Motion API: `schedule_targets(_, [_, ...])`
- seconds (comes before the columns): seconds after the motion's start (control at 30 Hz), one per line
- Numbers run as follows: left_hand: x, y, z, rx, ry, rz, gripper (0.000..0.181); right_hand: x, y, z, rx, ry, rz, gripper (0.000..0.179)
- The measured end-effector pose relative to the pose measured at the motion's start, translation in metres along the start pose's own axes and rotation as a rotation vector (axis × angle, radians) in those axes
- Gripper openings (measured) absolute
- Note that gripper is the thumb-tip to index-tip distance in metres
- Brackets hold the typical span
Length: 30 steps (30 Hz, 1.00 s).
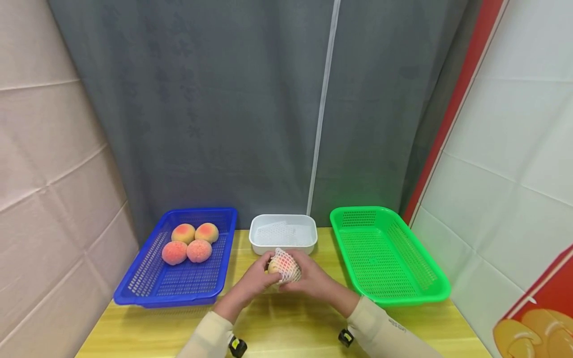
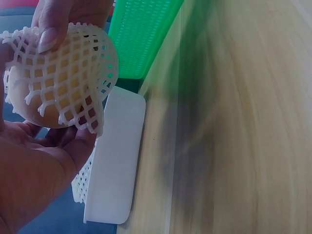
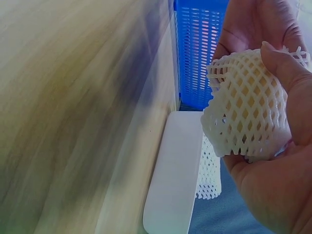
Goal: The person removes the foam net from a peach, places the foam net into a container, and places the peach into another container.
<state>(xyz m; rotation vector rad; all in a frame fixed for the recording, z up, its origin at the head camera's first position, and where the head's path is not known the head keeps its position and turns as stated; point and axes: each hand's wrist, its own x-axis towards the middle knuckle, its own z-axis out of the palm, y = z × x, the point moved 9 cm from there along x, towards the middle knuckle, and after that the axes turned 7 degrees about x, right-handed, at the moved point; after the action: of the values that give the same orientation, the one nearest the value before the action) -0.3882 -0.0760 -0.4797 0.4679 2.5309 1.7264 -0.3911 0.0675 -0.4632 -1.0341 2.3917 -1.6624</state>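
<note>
Above the front of the table, a peach (image 1: 273, 265) is held between both hands, partly wrapped in a white foam net sleeve (image 1: 288, 269). My left hand (image 1: 259, 276) grips the fruit from the left, its fingers curled beneath it in the left wrist view. From the other side my right hand (image 1: 311, 276) holds the sleeved part, its thumb lying over the mesh in the right wrist view. Part of the peach's lower side shows bare below the net's edge (image 2: 30, 108). Some fingertips are hidden behind the fruit and net.
Just behind the hands stands a white plastic box (image 1: 283, 247) with foam netting (image 1: 277, 231) inside. To the left, a blue basket (image 1: 179, 300) contains several peaches (image 1: 199, 250). A green basket (image 1: 373, 263) sits at the right. A grey curtain (image 1: 215, 109) hangs behind the wooden table (image 1: 286, 328).
</note>
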Motion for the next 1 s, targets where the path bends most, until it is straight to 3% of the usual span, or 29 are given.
schedule_targets(0.4, [0.001, 0.002, -0.005, 0.040, 0.016, 0.019, 0.057, 0.000, -0.004, -0.006, -0.033, -0.019, 0.017, 0.089])
schedule_targets(0.73, [0.002, -0.005, -0.009, 0.029, 0.030, -0.004, 0.057, -0.001, -0.013, -0.015, -0.226, -0.020, 0.002, 0.082])
schedule_targets(1.0, [-0.001, -0.006, -0.016, 0.017, 0.046, -0.022, 0.057, 0.000, -0.016, -0.024, -0.374, -0.002, 0.011, 0.061])
